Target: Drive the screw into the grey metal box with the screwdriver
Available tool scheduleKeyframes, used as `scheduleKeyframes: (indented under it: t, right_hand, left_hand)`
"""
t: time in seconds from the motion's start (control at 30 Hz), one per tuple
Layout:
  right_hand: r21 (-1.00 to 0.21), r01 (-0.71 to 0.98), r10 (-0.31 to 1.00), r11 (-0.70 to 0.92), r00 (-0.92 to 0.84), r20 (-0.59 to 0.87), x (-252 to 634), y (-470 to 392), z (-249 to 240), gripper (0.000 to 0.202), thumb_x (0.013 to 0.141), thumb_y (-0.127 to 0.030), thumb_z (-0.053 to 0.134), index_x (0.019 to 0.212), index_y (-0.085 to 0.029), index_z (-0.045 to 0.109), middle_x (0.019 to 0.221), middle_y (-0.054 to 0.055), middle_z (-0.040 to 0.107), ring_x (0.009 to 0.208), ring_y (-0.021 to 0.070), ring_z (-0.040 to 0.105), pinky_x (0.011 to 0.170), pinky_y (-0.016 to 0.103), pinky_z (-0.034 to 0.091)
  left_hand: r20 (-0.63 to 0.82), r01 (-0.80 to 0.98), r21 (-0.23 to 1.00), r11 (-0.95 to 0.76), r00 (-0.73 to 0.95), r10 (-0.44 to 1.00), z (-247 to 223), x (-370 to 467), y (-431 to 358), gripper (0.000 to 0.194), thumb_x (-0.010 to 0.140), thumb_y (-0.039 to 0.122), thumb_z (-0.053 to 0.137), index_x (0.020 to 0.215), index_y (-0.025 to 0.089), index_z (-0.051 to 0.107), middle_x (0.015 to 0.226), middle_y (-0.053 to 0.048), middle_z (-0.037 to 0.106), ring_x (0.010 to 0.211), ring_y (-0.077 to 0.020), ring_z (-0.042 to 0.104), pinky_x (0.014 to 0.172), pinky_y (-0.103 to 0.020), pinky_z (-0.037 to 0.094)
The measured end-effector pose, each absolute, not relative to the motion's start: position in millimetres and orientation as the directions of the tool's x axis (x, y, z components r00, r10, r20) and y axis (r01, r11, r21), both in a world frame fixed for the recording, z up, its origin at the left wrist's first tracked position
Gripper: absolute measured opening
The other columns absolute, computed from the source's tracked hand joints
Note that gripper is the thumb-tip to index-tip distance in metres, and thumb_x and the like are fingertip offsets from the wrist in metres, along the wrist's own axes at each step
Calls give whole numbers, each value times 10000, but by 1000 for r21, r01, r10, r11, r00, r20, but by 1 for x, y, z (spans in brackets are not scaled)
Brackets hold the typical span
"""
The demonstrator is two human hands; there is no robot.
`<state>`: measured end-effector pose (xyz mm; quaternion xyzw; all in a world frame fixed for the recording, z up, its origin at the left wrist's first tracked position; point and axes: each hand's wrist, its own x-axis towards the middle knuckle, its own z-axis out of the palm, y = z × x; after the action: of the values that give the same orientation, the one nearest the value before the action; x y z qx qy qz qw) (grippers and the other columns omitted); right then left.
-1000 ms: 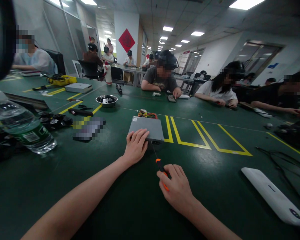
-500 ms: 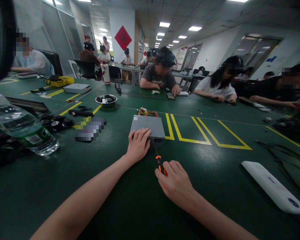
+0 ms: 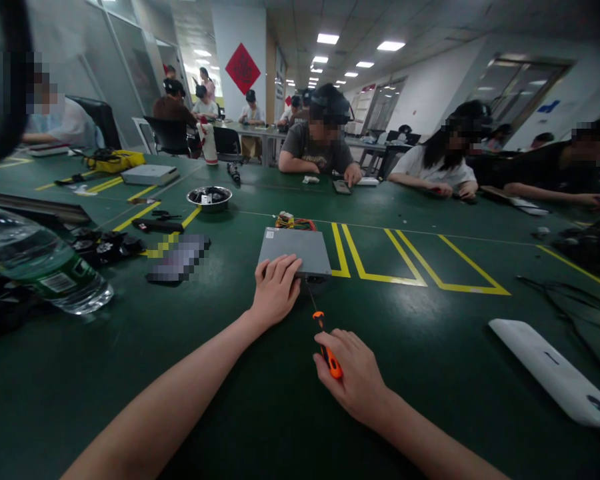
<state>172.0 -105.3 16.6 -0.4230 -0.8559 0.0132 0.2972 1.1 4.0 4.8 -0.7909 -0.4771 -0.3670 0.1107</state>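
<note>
A grey metal computer power supply [image 3: 300, 250] lies flat on the green table, its bundle of coloured wires [image 3: 295, 221] at the far side. My left hand [image 3: 276, 290] grips its near left corner, fingers over the top and thumb down at the front face. In my right hand [image 3: 353, 373] is a screwdriver [image 3: 334, 363] with an orange and black handle, held between thumb and fingers. Its thin shaft points away from me, and the tip meets the near face of the power supply; the exact contact point is too small to make out.
Left of me are a water bottle [image 3: 50, 267], a phone [image 3: 177, 259], black parts [image 3: 107, 245] and a metal bowl [image 3: 209, 208] with small pieces. A white oblong device [image 3: 550, 367] and black cables [image 3: 565, 300] lie right. Co-workers sit across the table.
My right hand's fingers have loosened and shifted around the screwdriver handle, baring more of its orange end. The left hand and power supply stay together; the view has shifted slightly.
</note>
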Motion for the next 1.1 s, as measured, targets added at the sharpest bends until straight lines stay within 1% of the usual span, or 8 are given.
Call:
scheduleKeyframes:
  t: [0.17, 0.33, 0.57, 0.67, 0.77, 0.83, 0.97, 1.1]
  right_hand:
    - [-280, 729, 758, 625, -480, 442, 170, -106, 19, 180, 829, -269, 484, 970, -185, 558, 835, 52, 510, 733, 159, 469, 621, 284, 378]
    - [-149, 746, 685, 649, -488, 541, 177, -102, 20, 259, 849, -258, 451, 1065, -141, 533, 797, 52, 527, 698, 151, 452, 622, 290, 372]
    - [-4, 765, 615, 644, -514, 598, 174, -103, 17, 159, 768, -158, 506, 887, -181, 609, 785, 65, 488, 728, 168, 427, 603, 279, 364]
    - [-9, 762, 612, 647, -513, 602, 175, -101, 20, 130, 795, -210, 519, 888, -185, 605, 772, 55, 500, 717, 160, 444, 603, 272, 378]
    - [-56, 763, 615, 645, -473, 631, 178, -98, 23, 221, 839, -292, 488, 987, -145, 563, 775, 52, 543, 692, 149, 484, 645, 288, 414]
    - [-67, 760, 605, 646, -457, 651, 179, -98, 23, 220, 847, -253, 471, 1004, -118, 545, 766, 49, 560, 675, 140, 501, 679, 292, 428]
    - [16, 759, 591, 651, -520, 617, 175, -100, 21, 169, 790, -146, 486, 914, -170, 599, 751, 54, 539, 727, 167, 496, 693, 318, 437]
    - [22, 764, 598, 645, -523, 608, 174, -101, 23, 139, 783, -184, 504, 862, -193, 618, 751, 62, 518, 771, 192, 491, 743, 375, 450]
  left_hand:
    - [679, 841, 166, -515, 282, 678, 5, 1, 4, 366, 873, 252, 426, 1238, 222, 447, 1266, -52, 521, 1197, -206, 414, 1009, -400, 201]
    - [677, 843, 161, -514, 284, 679, 5, 1, 4, 367, 871, 253, 432, 1236, 220, 443, 1272, -49, 516, 1192, -206, 416, 1010, -404, 195]
    - [677, 841, 168, -514, 281, 680, 6, 1, 3, 364, 876, 261, 422, 1238, 225, 443, 1271, -48, 516, 1197, -206, 414, 1012, -403, 200]
    - [682, 839, 171, -516, 278, 677, 5, 2, 3, 370, 874, 260, 423, 1242, 225, 445, 1265, -58, 520, 1194, -214, 419, 1011, -408, 203]
    - [687, 836, 176, -520, 274, 673, 5, 2, 3, 385, 865, 249, 441, 1249, 229, 444, 1258, -66, 525, 1188, -219, 423, 1011, -414, 203]
    - [687, 835, 177, -521, 274, 673, 6, 2, 3, 388, 862, 245, 446, 1250, 229, 444, 1258, -65, 525, 1187, -217, 423, 1012, -413, 203]
    - [684, 836, 176, -520, 276, 676, 6, 2, 3, 381, 865, 244, 442, 1245, 229, 446, 1261, -61, 523, 1191, -214, 418, 1009, -412, 204]
    - [679, 841, 168, -515, 280, 679, 6, 1, 3, 378, 867, 252, 438, 1243, 227, 446, 1264, -63, 521, 1195, -218, 416, 1010, -410, 203]
